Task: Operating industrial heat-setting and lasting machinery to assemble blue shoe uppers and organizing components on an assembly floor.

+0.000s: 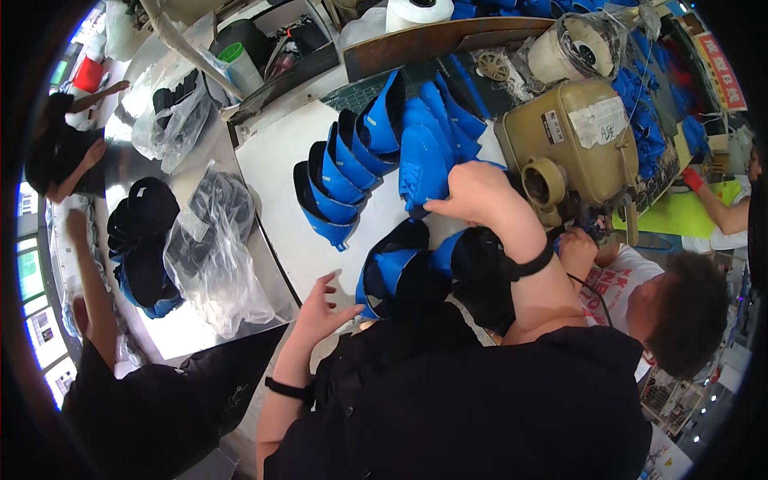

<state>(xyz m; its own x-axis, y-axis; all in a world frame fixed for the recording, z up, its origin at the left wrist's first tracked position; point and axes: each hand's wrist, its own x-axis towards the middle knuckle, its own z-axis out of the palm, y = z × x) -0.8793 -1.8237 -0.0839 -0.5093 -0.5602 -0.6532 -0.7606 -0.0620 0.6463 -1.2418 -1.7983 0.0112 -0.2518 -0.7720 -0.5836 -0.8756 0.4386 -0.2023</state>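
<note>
My right hand [482, 194] is closed on the near end of a stack of blue shoe uppers [422, 148] on the white table, its thumb along the edge and its other fingers partly hidden. Left of it, a nested row of blue uppers with black linings [334, 186] curves across the tabletop. My left hand [322, 314] is in the air with fingers spread, holding nothing. Close to it, at the table's front edge, more blue and black uppers [394, 270] lie in front of my body.
A tan sewing machine [572, 144] stands to the right, with a co-worker in a white shirt [620, 292] beside it. Clear plastic bags [220, 256] and dark uppers [144, 212] cover part of the left table. Another person's arm [94, 280] reaches in there. A thread cone [418, 12] stands behind.
</note>
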